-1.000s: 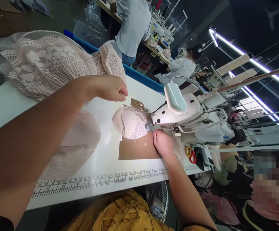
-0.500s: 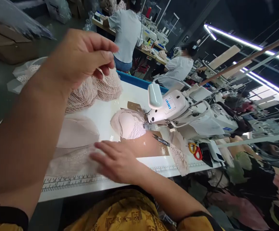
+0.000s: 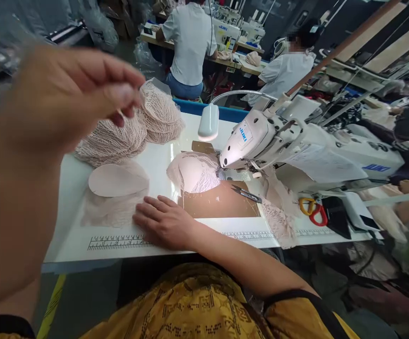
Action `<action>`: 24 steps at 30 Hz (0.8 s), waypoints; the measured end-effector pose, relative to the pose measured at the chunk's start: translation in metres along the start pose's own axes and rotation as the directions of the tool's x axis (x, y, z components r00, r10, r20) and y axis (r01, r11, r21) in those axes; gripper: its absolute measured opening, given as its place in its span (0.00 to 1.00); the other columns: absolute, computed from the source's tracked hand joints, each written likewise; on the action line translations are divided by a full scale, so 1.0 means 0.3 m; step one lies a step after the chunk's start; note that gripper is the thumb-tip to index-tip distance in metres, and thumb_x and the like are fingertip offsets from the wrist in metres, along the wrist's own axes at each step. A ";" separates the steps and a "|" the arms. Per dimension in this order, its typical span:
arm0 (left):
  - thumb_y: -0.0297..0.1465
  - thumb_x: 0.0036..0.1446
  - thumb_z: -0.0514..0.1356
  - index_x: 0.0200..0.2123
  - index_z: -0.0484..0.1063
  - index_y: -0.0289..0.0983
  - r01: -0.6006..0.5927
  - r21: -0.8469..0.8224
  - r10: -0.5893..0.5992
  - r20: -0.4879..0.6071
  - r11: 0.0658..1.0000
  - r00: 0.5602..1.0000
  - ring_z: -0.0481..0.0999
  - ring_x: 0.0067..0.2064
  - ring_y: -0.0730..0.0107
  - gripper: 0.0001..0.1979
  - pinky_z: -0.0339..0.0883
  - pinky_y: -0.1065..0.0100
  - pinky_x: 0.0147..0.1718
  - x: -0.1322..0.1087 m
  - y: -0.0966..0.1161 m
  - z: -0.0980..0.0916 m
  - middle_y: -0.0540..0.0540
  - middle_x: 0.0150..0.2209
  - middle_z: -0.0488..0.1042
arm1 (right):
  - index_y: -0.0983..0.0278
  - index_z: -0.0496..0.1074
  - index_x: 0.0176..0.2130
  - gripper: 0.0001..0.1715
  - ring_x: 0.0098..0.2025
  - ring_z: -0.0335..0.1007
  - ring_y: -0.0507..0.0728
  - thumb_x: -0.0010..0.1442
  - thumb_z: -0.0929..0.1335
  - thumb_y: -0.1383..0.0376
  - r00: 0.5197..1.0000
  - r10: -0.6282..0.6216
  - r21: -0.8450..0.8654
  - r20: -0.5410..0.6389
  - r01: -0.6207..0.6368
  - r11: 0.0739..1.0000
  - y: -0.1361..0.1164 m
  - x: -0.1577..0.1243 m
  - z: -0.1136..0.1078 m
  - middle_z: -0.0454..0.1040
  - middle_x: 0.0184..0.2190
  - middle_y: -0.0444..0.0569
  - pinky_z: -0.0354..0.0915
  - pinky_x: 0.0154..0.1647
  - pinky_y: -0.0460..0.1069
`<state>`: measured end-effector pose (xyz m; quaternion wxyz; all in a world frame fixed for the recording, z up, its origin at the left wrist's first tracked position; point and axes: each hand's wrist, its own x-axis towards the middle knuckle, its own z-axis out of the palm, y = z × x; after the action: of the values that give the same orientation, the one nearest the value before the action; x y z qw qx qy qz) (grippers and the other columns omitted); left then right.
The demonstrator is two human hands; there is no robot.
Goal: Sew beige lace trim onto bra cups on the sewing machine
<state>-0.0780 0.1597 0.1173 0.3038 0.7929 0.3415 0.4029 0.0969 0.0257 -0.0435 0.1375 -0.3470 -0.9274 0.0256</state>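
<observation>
My left hand [image 3: 73,94] is raised close to the camera, blurred, with thumb and fingertips pinched together; what they pinch I cannot make out. My right hand [image 3: 162,221] lies flat and open on the white table [image 3: 70,188], fingertips at the edge of a pale lace piece [image 3: 107,213] topped by a smooth pink cup pad [image 3: 117,181]. A lace-covered bra cup [image 3: 193,172] sits under the needle of the white sewing machine [image 3: 271,141], on a brown card patch [image 3: 221,205].
A pile of lace cups [image 3: 130,132] lies at the table's back. Thread snips [image 3: 246,193], a hanging lace strip [image 3: 278,219] and yellow-and-red scissors [image 3: 312,209] sit right of the cup. The lamp [image 3: 208,121] hangs over it. Two people [image 3: 190,42] work at far tables.
My left hand rose from the table toward the camera in a pinch. My right hand left the needle area and came to rest flat by the lace piece. The view swung right.
</observation>
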 end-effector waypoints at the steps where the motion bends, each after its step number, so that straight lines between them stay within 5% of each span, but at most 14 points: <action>1: 0.37 0.61 0.60 0.52 0.72 0.33 -0.009 0.070 0.006 0.047 0.998 0.999 0.72 0.39 0.73 0.19 0.67 0.67 0.41 -0.030 -0.001 0.007 0.48 0.40 0.75 | 0.65 0.66 0.58 0.24 0.64 0.56 0.61 0.68 0.61 0.56 1.000 -0.023 0.015 -0.017 0.023 1.000 0.004 -0.031 -0.014 0.67 0.61 0.53 0.54 0.64 0.58; 3: 0.40 0.60 0.60 0.49 0.75 0.36 -0.065 0.186 0.023 0.221 0.980 0.975 0.75 0.42 0.66 0.18 0.69 0.66 0.42 -0.077 -0.009 0.035 0.48 0.43 0.78 | 0.65 0.70 0.53 0.19 0.56 0.65 0.58 0.68 0.62 0.59 0.999 0.009 0.057 -0.052 -0.006 0.998 0.025 -0.106 -0.048 0.73 0.54 0.54 0.60 0.58 0.55; 7: 0.38 0.64 0.53 0.50 0.74 0.40 -0.255 0.183 0.114 0.555 0.949 0.824 0.75 0.49 0.62 0.16 0.69 0.66 0.46 -0.085 -0.030 0.179 0.47 0.51 0.75 | 0.64 0.72 0.48 0.15 0.43 0.69 0.58 0.66 0.61 0.65 0.933 0.349 0.026 -0.089 -0.348 0.937 0.111 -0.258 -0.130 0.77 0.44 0.53 0.65 0.44 0.53; 10: 0.31 0.64 0.50 0.47 0.74 0.37 -0.342 0.153 0.183 0.610 0.927 0.771 0.74 0.49 0.62 0.16 0.68 0.64 0.49 -0.034 -0.049 0.364 0.43 0.49 0.75 | 0.66 0.68 0.55 0.20 0.46 0.67 0.61 0.66 0.60 0.67 0.792 0.605 -0.077 -0.088 -0.611 0.788 0.185 -0.322 -0.172 0.73 0.49 0.56 0.64 0.44 0.54; 14: 0.28 0.60 0.54 0.46 0.75 0.35 -0.457 0.334 0.167 0.628 0.824 0.760 0.70 0.53 0.55 0.14 0.65 0.58 0.52 0.018 -0.101 0.577 0.38 0.50 0.73 | 0.64 0.69 0.54 0.22 0.46 0.65 0.62 0.63 0.60 0.72 0.677 0.736 -0.177 -0.002 -0.725 0.666 0.247 -0.342 -0.187 0.71 0.48 0.56 0.62 0.43 0.53; 17: 0.35 0.60 0.57 0.44 0.76 0.34 -0.452 0.439 0.046 0.676 0.776 0.736 0.71 0.48 0.51 0.14 0.66 0.56 0.45 -0.007 -0.117 0.630 0.37 0.46 0.73 | 0.63 0.73 0.46 0.17 0.44 0.64 0.60 0.62 0.60 0.72 0.697 0.717 -0.149 0.020 -0.707 0.692 0.251 -0.367 -0.190 0.71 0.44 0.54 0.61 0.41 0.52; 21: 0.40 0.63 0.53 0.39 0.75 0.35 -0.416 0.452 -0.053 0.725 0.789 0.687 0.73 0.38 0.60 0.16 0.64 0.64 0.34 -0.086 -0.068 0.602 0.42 0.39 0.73 | 0.63 0.74 0.39 0.14 0.42 0.63 0.58 0.61 0.62 0.74 0.756 0.654 -0.056 0.021 -0.652 0.756 0.228 -0.440 -0.197 0.72 0.40 0.51 0.60 0.39 0.51; 24: 0.38 0.65 0.51 0.34 0.74 0.35 -0.383 0.443 -0.061 0.714 0.811 0.697 0.72 0.35 0.63 0.16 0.63 0.65 0.31 -0.113 -0.024 0.594 0.44 0.35 0.72 | 0.63 0.73 0.40 0.14 0.40 0.63 0.58 0.59 0.62 0.75 0.791 0.612 -0.021 0.004 -0.612 0.791 0.219 -0.486 -0.199 0.73 0.39 0.50 0.60 0.38 0.51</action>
<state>0.0557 0.1005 0.0098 0.1245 0.9653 0.2286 -0.0203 0.2601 -0.0224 -0.0302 0.1136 -0.6294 -0.7662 0.0620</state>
